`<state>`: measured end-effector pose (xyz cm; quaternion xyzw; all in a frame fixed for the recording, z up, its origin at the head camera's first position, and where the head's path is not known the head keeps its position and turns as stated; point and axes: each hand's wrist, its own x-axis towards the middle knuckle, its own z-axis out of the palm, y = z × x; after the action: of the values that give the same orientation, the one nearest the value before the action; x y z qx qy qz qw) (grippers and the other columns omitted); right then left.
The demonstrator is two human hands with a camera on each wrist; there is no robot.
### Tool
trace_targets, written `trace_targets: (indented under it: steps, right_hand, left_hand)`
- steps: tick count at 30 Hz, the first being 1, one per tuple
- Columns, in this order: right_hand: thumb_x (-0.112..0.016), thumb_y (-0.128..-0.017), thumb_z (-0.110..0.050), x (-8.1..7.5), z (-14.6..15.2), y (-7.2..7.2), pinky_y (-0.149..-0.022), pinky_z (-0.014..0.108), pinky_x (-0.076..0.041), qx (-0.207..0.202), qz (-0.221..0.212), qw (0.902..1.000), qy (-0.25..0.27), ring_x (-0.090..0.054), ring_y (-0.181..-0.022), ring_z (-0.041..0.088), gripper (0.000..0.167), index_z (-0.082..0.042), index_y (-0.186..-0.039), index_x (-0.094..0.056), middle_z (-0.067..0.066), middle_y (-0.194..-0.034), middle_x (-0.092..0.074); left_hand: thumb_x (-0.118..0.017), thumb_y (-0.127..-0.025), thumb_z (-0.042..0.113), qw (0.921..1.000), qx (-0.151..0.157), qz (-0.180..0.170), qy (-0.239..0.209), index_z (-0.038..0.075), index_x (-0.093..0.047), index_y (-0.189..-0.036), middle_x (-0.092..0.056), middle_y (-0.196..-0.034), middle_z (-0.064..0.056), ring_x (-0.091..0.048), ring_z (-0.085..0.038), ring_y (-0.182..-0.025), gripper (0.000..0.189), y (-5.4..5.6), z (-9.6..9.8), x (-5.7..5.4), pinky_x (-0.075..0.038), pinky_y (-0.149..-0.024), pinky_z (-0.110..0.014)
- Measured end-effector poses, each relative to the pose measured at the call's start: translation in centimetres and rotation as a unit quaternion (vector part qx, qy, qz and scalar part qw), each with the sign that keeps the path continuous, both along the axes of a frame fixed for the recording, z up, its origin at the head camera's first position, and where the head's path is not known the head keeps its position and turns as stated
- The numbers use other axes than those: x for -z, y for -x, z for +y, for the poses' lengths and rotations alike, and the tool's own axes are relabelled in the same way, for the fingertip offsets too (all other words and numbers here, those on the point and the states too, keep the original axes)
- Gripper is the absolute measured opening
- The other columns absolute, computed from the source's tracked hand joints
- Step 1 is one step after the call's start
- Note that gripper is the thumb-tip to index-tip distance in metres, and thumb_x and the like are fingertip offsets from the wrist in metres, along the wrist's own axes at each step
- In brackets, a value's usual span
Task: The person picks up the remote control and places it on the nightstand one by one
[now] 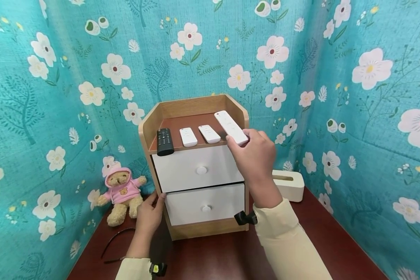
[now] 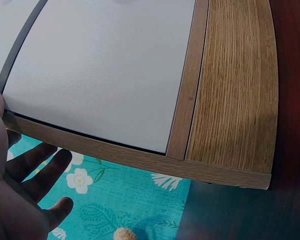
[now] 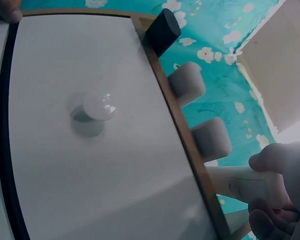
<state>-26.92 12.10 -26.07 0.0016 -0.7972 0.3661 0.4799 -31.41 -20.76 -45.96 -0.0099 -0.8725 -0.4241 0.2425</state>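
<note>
My right hand (image 1: 255, 157) grips the near end of a white remote control (image 1: 230, 126) at the right of the small cabinet's top (image 1: 196, 106), the thumb along its left side. To its left two shorter white remotes (image 1: 209, 133) and a black remote (image 1: 165, 141) lie in a row, front ends at the top's front edge. Low on the cabinet's left side is my left hand (image 1: 149, 214). In the left wrist view its thumb touches the front edge and its other fingers (image 2: 47, 175) spread out loosely beside the wooden side panel (image 2: 100, 146).
Two white drawers with round knobs (image 1: 201, 170) form the cabinet's front, both closed. A teddy bear (image 1: 123, 192) in a pink hoodie sits at left, near a thin dark curved band (image 1: 106, 249). Behind my right wrist stands a white tissue box (image 1: 295, 186). Floral curtains hang around the dark red table.
</note>
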Motion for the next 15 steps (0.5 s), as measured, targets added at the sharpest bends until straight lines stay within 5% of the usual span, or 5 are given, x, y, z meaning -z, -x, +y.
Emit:
trace_targets:
  steps: [15]
  right_hand:
    - [-0.088, -0.092, -0.042, 0.8, -1.0, 2.6, -0.075, 0.05, -0.059, 0.029, -0.027, 0.9989, -0.024, -0.074, -0.095, 0.036, 0.055, 0.004, -0.121, -0.08, 0.021, -0.103, -0.078]
  left_hand:
    - [-0.059, -0.113, 0.049, 1.0, 0.002, 0.007, 0.003, 0.004, -0.061, -0.154, -0.066, -0.145, -0.029, -0.065, -0.05, -0.133, 0.061, -0.3, 0.2, -0.2, -0.053, -0.11, -0.066]
